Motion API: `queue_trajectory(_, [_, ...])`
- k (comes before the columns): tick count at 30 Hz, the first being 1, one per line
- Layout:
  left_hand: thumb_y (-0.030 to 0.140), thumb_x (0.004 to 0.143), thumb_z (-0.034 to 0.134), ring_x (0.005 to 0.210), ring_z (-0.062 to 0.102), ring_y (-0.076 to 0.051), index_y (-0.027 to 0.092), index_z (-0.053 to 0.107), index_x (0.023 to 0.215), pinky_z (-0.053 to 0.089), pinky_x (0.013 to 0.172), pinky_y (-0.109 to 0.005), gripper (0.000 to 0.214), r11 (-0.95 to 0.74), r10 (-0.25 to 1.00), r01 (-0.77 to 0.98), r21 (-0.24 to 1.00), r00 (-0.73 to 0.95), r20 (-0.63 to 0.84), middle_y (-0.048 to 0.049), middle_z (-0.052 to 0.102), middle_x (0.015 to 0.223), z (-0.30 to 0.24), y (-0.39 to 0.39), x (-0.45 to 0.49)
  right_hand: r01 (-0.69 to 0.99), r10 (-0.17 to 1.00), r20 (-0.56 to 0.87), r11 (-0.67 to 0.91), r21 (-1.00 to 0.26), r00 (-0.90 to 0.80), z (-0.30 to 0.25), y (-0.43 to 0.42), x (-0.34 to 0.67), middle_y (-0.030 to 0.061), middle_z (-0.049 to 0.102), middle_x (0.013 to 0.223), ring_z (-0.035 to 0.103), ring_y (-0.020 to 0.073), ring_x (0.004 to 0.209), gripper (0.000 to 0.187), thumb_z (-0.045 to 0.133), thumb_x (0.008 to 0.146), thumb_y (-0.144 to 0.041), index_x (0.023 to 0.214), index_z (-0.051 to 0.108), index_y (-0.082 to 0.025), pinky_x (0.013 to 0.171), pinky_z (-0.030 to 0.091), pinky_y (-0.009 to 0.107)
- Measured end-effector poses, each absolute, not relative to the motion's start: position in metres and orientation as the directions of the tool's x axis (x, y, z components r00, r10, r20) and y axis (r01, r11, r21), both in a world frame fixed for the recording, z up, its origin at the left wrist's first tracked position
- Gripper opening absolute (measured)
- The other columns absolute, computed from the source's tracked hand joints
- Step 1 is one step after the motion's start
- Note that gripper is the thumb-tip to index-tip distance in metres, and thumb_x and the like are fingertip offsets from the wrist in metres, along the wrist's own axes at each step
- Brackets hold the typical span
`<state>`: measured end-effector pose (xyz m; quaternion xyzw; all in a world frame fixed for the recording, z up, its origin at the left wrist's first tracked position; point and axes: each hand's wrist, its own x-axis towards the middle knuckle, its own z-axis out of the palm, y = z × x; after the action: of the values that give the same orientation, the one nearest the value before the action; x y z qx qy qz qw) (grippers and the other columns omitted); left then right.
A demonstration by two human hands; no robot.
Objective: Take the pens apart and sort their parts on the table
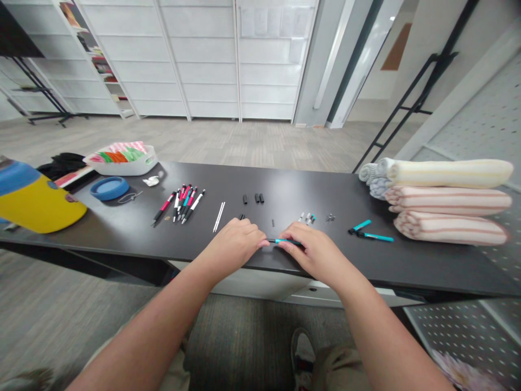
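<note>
My left hand (238, 241) is closed, its thumb and fingers pinching the dark end of a teal pen barrel (281, 240). My right hand (309, 251) grips the teal part, so the barrel lies level between both hands above the desk's front edge. Beyond my hands lie short black pen grips (259, 198) and a tiny dark piece (273, 222). Thin white refills (218, 217) rest left of my left hand. Small silver and teal pen parts (308, 218) and tiny metal bits (330, 218) sit past my right hand. Further right are two teal barrels (376, 237) with black ends.
Several assembled pens (188, 202) are grouped on the left of the dark desk (203, 175). Behind them are a blue round lid (108, 188), a white basket (138, 165) and a yellow-and-blue object (36, 198). Rolled striped towels (450, 228) are stacked at the right end.
</note>
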<state>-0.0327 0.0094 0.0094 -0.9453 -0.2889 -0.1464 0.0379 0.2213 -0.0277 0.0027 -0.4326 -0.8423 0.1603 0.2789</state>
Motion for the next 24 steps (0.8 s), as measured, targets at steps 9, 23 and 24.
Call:
queue_trajectory(9, [0.039,0.112,0.043,0.086,0.058,-0.022,0.017,0.069,0.095,0.035,0.076,-0.035,0.038,-0.824,0.546,0.567,0.011,0.787,0.287,-0.0054,0.07,0.088,0.0088,0.0092,-0.0327,0.686,0.834,0.298,0.552,-0.475,-0.465,0.0047,-0.0296,0.218,0.0048,0.074,0.1,0.067,0.0195,0.093,0.026,0.049,0.11,-0.033,0.108,0.073,-0.023,0.084,0.048,0.032])
queue_trajectory(23, [0.035,0.112,0.047,0.088,0.06,-0.023,0.019,0.071,0.096,0.035,0.075,-0.036,0.033,-0.805,0.582,0.593,0.015,0.784,0.217,-0.0045,0.072,0.092,0.0108,0.0117,-0.0286,0.724,0.835,0.304,0.549,-0.419,-0.458,0.0042,-0.0308,0.216,0.006,0.075,0.106,0.07,0.0204,0.096,0.025,0.051,0.109,-0.035,0.115,0.072,-0.024,0.086,0.051,0.033])
queue_trajectory(24, [0.035,0.112,0.047,0.088,0.061,-0.023,0.019,0.071,0.096,0.035,0.075,-0.036,0.033,-0.803,0.584,0.595,0.01,0.784,0.209,-0.0047,0.073,0.092,0.0113,0.0114,-0.0284,0.717,0.829,0.306,0.558,-0.417,-0.467,0.0046,-0.0305,0.216,0.006,0.075,0.106,0.07,0.02,0.096,0.026,0.05,0.109,-0.034,0.115,0.073,-0.024,0.086,0.051,0.033])
